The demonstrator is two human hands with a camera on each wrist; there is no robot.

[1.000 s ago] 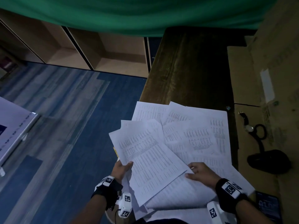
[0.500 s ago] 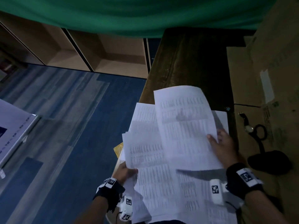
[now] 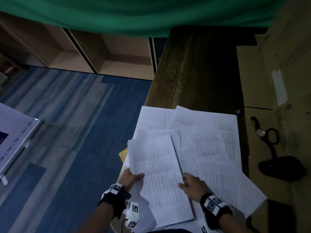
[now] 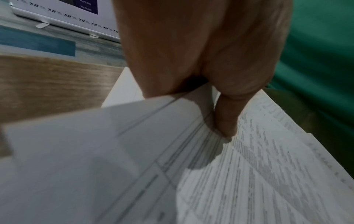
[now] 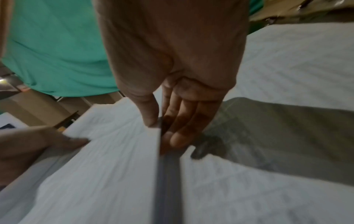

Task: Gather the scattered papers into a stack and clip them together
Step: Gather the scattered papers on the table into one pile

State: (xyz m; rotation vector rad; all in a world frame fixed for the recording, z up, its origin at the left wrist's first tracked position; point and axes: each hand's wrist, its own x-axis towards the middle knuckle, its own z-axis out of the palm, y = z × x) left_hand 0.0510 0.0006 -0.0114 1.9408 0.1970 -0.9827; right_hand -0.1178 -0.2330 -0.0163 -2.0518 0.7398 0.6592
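On the dark wooden table (image 3: pixel 198 68), my left hand (image 3: pixel 134 177) grips the left edge of a stack of printed papers (image 3: pixel 158 174), thumb on top. The left wrist view shows that thumb (image 4: pixel 226 121) pressed on the sheets. My right hand (image 3: pixel 184 180) pinches the stack's right edge; in the right wrist view the thumb lies above and the fingers (image 5: pixel 178 136) below. More loose sheets (image 3: pixel 212 148) lie spread to the right and behind. A small clip (image 3: pixel 237 111) sits by the table's right edge.
Cardboard boxes (image 3: pixel 269 81) flank the table on the right, with a wristwatch (image 3: pixel 260 132) and a black pouch (image 3: pixel 281 167) on them. A yellow item (image 3: pixel 123 153) peeks out under the stack. The table's left edge drops to blue floor (image 3: pixel 84 132).
My right hand lifted a sheet from the loose spread, swung it up and left, and laid it on the stack in my left hand. It now holds the stack's right edge.
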